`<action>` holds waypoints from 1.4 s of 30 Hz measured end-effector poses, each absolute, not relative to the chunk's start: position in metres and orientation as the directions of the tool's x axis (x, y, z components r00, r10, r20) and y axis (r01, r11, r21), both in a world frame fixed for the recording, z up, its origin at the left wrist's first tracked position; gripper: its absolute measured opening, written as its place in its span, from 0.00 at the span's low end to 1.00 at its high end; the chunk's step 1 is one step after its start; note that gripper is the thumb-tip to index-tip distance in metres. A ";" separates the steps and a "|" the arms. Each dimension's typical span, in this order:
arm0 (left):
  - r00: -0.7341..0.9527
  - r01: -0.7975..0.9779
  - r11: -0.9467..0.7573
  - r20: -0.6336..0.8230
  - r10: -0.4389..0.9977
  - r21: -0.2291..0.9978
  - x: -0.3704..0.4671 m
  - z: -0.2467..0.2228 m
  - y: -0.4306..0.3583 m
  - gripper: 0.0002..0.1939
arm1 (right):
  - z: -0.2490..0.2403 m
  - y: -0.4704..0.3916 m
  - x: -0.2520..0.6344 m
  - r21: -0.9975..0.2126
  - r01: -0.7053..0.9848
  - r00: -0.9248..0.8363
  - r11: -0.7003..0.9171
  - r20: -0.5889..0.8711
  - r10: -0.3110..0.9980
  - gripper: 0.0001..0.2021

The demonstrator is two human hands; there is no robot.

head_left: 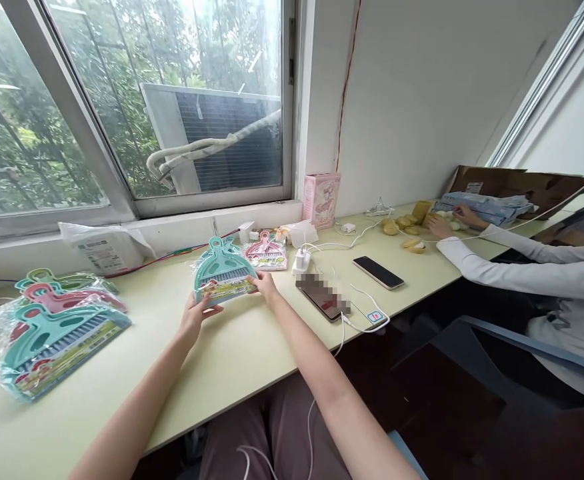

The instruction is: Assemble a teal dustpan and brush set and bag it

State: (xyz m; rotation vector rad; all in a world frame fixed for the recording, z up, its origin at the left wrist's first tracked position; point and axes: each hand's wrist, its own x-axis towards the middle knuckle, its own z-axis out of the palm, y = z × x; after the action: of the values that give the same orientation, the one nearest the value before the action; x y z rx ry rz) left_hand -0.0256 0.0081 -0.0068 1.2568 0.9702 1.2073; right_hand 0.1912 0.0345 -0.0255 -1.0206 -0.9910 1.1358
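Note:
Between my two hands is a teal mini dustpan and brush set [222, 270] in clear wrap, tilted up over the table. My left hand [197, 317] grips its lower left corner, thumb in front. On the lower right edge, my right hand [266, 285] pinches the package. Close behind it lies another teal set, mostly hidden, and a small pink dustpan set [266, 253] sits to its right. At the left of the table is a pile of wrapped sets, with a teal one [65, 343] in front, a pink one [75, 298] behind it and a green one [42, 275] at the back.
Right of my hands lie a phone with a cable [322, 297] and a black-screened phone [378, 272]. A white charger [301, 261] and a pink box [321, 200] stand behind. Farther right, a co-worker's hands [439, 227] handle yellowish items near a cardboard box [512, 187].

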 end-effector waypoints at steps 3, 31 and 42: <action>0.170 -0.157 0.006 0.021 0.985 0.988 -0.029 -0.001 0.007 0.28 | -0.025 0.029 0.193 -0.956 -0.271 0.068 0.112 0.097 0.993 0.23; 0.204 0.250 -0.225 0.176 0.963 0.942 -0.042 0.012 0.011 0.31 | -0.027 0.029 0.182 -0.982 -0.084 -0.017 0.169 0.171 0.985 0.28; 0.212 0.082 -0.082 0.063 0.975 0.993 -0.056 0.008 0.022 0.33 | -0.020 0.025 0.182 -0.986 -0.122 -0.020 0.112 0.116 0.993 0.25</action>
State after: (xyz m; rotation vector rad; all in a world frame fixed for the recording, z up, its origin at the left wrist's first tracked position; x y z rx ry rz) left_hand -0.0555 0.0216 0.0075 1.4214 1.0794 1.0591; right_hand 0.1823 0.0251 -0.0204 -1.0235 -1.1911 1.1991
